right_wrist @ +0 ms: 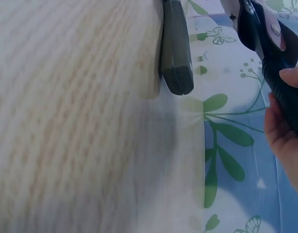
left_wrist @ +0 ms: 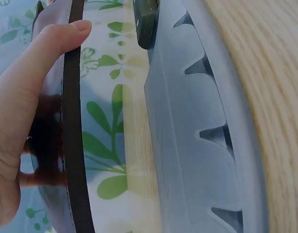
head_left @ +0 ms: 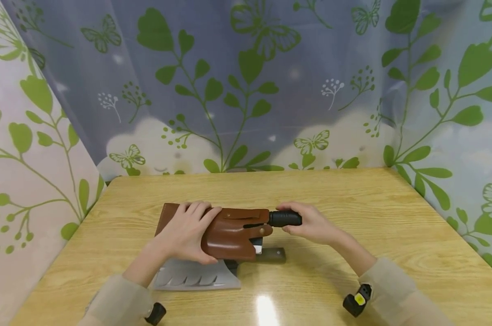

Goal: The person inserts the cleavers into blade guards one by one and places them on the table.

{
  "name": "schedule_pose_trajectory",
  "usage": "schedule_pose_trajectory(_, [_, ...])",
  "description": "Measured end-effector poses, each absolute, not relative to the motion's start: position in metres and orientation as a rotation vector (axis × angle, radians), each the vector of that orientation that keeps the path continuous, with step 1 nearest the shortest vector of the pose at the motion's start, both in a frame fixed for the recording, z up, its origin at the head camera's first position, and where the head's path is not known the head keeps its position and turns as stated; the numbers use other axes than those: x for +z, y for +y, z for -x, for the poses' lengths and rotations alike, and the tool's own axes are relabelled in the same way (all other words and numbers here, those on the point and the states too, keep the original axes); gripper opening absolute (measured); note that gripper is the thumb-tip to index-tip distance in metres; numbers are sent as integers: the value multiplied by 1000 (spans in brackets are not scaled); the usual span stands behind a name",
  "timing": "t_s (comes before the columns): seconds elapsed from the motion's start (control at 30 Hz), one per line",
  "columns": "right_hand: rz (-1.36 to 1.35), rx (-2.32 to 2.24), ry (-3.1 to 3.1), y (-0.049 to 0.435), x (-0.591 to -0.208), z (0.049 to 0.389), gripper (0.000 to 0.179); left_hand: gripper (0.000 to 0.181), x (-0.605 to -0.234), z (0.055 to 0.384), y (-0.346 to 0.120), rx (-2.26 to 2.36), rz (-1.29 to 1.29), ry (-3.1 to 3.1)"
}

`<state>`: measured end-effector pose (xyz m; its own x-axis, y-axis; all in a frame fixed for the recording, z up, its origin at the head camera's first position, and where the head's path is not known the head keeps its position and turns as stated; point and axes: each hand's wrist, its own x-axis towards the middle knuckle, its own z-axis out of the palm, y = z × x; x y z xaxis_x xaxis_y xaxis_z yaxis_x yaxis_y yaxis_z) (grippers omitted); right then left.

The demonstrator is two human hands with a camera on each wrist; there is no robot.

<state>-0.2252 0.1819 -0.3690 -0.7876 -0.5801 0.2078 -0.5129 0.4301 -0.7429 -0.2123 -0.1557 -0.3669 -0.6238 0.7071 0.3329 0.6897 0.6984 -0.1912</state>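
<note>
My left hand [head_left: 185, 233] grips a brown leather sheath [head_left: 229, 240], fingers over its top and thumb at its near edge. In the left wrist view the thumb presses that edge [left_wrist: 72, 121]. From the sheath's right end sticks the black handle [head_left: 286, 218] of a knife, which my right hand [head_left: 311, 222] holds. That knife's blade is mostly hidden by the leather. Below the sheath, on the near side, a cleaver [head_left: 197, 277] lies with its broad grey, notched blade partly covered from above. Its dark handle [right_wrist: 177, 58] points right, apart from the right hand.
A wooden table [head_left: 352, 190] bears both knives. Behind and at both sides hangs a curtain [head_left: 213, 131] printed with leaves and butterflies. Black wrist cameras [head_left: 357, 299] sit by the sleeves [head_left: 397, 290].
</note>
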Motion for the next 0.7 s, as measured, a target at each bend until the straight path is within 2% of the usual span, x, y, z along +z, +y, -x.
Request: schedule_pose_trajectory(0.7, [918,-1392,2564,163,-376,223,44,109,-373,212,-150,47,1098,-2478])
